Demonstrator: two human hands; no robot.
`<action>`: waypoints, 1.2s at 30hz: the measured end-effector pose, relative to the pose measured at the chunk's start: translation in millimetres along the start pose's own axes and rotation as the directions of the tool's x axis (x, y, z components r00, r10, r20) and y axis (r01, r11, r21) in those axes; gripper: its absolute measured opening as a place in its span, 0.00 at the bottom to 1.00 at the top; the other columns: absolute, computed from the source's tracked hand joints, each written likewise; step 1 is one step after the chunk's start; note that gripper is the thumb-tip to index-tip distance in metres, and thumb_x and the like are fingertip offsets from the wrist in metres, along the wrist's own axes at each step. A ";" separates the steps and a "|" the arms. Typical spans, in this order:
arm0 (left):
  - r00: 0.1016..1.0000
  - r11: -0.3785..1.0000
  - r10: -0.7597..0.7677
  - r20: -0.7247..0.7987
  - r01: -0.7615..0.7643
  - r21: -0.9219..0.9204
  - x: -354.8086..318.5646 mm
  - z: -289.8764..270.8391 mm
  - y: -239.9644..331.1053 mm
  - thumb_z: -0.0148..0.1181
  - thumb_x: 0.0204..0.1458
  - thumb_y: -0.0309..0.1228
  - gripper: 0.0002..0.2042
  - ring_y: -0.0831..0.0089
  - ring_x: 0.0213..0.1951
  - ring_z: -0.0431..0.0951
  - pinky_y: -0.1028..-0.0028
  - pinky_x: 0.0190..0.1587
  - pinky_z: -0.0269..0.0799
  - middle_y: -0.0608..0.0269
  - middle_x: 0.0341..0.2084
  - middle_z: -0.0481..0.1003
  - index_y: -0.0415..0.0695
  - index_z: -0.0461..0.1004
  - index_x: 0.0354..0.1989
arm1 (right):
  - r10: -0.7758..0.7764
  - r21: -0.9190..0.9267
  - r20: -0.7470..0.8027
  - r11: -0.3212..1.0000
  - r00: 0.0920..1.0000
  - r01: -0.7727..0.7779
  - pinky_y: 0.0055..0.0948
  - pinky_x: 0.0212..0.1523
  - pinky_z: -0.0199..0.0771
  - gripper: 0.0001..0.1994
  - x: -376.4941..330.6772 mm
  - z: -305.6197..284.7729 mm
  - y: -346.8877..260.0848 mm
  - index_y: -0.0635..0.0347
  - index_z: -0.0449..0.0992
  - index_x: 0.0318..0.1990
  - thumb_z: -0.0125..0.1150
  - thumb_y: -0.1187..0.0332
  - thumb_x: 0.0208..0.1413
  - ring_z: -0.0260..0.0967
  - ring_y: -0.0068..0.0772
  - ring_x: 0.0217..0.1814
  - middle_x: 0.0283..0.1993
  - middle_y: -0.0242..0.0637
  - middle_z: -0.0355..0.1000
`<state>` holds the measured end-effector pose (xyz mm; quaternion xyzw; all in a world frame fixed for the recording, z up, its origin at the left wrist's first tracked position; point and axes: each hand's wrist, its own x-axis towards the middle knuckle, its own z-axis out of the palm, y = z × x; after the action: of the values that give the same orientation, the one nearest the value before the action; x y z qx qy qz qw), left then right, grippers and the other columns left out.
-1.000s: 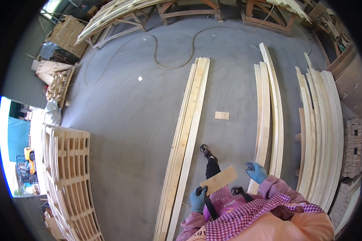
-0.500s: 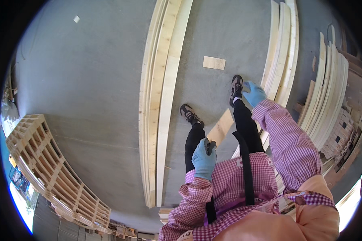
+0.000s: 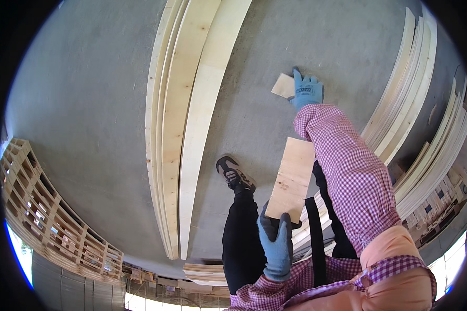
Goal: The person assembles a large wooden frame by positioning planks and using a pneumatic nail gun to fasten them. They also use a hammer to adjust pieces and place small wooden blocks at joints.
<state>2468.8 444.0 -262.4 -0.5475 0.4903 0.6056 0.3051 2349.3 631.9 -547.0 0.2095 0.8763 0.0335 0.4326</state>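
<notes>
Left hand (image 3: 276,243), blue glove, is gripping a short pale plywood board (image 3: 293,179) w/ fingers clamped on its near end, keeping it off the grey concrete floor (image 3: 88,103). Right hand (image 3: 306,92) is reaching down, fingers spread on a small pale wood offcut (image 3: 283,85) lying flat on the floor, between the long curved pale planks (image 3: 184,129) & the stacked boards (image 3: 399,119).

The person has bent further toward the concrete floor (image 3: 88,103) over the last second, so the view that took in a wide yard now shows mostly floor and the long stack of pale planks (image 3: 184,129) close up. The gloved right hand (image 3: 306,90), which half a second ago hung near the shoe, has stretched out and now touches a small wooden offcut (image 3: 283,85) lying on the floor. The gloved left hand (image 3: 275,241) has shifted its grip to the near end of the short wooden board (image 3: 293,179).
</notes>
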 end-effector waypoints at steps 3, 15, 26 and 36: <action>0.995 0.994 0.098 0.021 -0.097 -0.046 10.7 1.8 -13.8 0.52 0.57 0.20 0.18 0.79 0.42 0.71 0.81 0.43 0.70 0.59 0.46 0.70 0.38 0.61 0.56 | 0.001 0.193 0.119 0.981 0.993 -0.024 0.44 0.57 0.59 0.20 -9.4 -9.1 22.0 0.40 0.72 0.49 0.66 0.61 0.46 0.62 0.37 0.58 0.50 0.34 0.70; 0.893 0.895 0.427 0.140 -0.439 0.074 -90.0 49.1 67.1 0.58 0.53 0.22 0.11 0.83 0.21 0.67 0.83 0.22 0.61 0.69 0.27 0.72 0.41 0.70 0.45 | -0.135 -0.070 -0.987 0.854 0.090 0.515 0.46 0.59 0.60 0.15 -271.2 -286.3 228.0 0.33 0.79 0.35 0.75 0.58 0.36 0.64 0.34 0.54 0.51 0.24 0.69; 0.688 0.848 0.353 0.634 -0.521 0.094 -371.3 156.4 154.0 0.57 0.57 0.31 0.15 0.71 0.37 0.77 0.74 0.40 0.75 0.59 0.38 0.75 0.37 0.69 0.49 | -0.192 0.037 -0.945 0.742 0.265 0.670 0.48 0.63 0.58 0.23 -458.5 -410.2 338.6 0.34 0.73 0.51 0.59 0.66 0.43 0.58 0.37 0.62 0.59 0.34 0.63; 0.713 0.988 -0.080 0.697 -0.036 0.150 -438.3 195.8 171.0 0.49 0.57 0.40 0.18 0.62 0.46 0.75 0.64 0.53 0.70 0.56 0.44 0.74 0.41 0.69 0.50 | -0.472 0.624 -0.591 0.246 0.654 0.741 0.45 0.66 0.50 0.36 -500.6 -414.0 386.2 0.49 0.55 0.67 0.55 0.46 0.53 0.54 0.48 0.66 0.64 0.47 0.58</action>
<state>2336.5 642.1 188.1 -0.2580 0.3767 0.7246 0.5161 2429.5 835.7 176.3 0.0203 0.8396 -0.5281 0.1253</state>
